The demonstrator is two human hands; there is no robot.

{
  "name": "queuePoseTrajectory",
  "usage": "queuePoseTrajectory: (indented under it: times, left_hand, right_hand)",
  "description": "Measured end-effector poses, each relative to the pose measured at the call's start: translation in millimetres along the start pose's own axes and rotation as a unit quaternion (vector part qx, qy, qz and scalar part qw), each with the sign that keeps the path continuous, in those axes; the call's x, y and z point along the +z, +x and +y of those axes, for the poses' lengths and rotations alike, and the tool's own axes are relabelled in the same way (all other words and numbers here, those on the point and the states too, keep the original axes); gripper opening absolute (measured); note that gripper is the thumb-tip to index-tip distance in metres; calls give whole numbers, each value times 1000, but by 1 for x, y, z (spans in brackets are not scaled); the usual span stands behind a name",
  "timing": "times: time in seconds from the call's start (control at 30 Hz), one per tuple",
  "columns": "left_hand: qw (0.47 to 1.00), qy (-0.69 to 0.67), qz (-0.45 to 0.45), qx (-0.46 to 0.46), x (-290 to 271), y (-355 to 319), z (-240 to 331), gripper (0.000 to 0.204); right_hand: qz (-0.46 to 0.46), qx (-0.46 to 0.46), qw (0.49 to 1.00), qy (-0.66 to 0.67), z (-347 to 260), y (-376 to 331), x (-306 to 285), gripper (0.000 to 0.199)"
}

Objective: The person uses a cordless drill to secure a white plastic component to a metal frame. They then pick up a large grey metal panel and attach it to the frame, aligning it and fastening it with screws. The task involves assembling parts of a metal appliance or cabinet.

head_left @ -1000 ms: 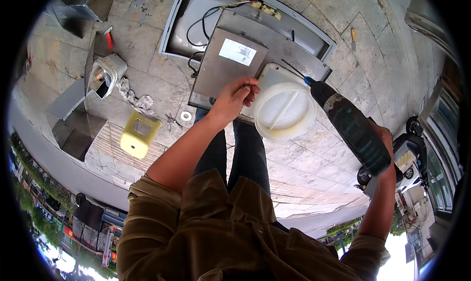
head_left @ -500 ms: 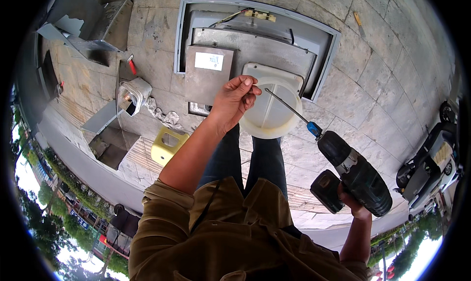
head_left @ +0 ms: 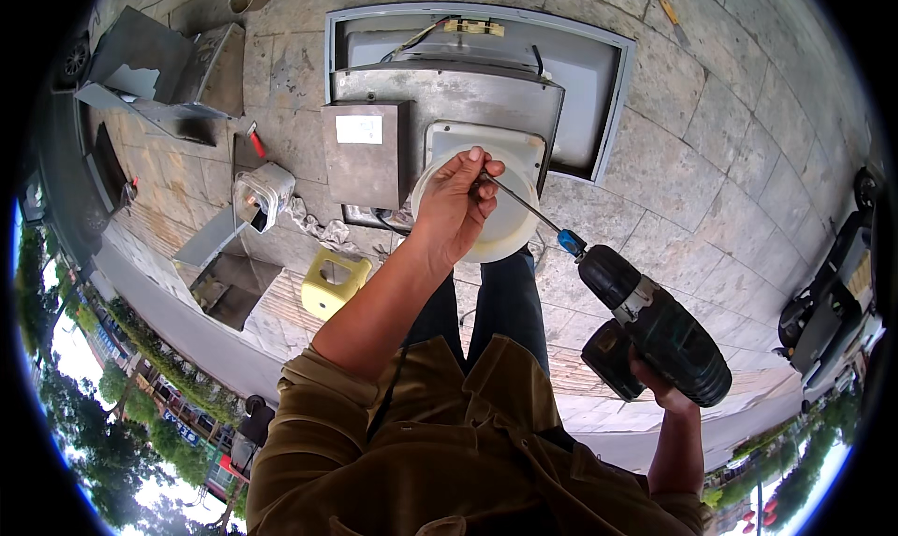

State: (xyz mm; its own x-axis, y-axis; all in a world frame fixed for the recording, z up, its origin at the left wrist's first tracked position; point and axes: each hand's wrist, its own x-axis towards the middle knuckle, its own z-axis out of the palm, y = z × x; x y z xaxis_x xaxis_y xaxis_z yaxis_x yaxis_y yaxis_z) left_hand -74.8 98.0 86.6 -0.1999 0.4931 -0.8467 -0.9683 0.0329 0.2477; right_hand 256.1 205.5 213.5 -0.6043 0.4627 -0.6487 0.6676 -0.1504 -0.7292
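Note:
My right hand (head_left: 666,386) is wrapped round the handle of a dark cordless drill (head_left: 645,316), fitted with a long thin bit (head_left: 516,197) in a blue-collared holder. The bit points up and left, its tip at the pinched fingers of my left hand (head_left: 460,199). Whatever the left fingers hold, if anything, is too small to make out. Beneath that hand is a round, pale plastic ring (head_left: 499,249), partly covered by it. Just beyond, a grey metal appliance (head_left: 449,96) with a box-shaped cover (head_left: 363,176) lies in a shallow metal frame (head_left: 613,115).
A yellow plastic stool (head_left: 329,297) and a clear tub (head_left: 267,192) with things inside are on the left of the paved ground. Bent sheet-metal parts (head_left: 220,68), a red-handled tool (head_left: 255,143) and a scraper (head_left: 672,17) lie farther off. A parked scooter (head_left: 828,293) stands at right.
The drill has shifted left, and its bit tip now meets my left fingers, where a gap showed before. The view has shifted a little.

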Motion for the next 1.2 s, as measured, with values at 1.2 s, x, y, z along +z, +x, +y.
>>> queuePoseTrajectory:
  times: [1.2]
  left_hand:
    - [983, 123, 74, 113, -86, -24, 9, 21]
  right_hand:
    - [-5, 9, 977, -215, -44, 84, 17, 24]
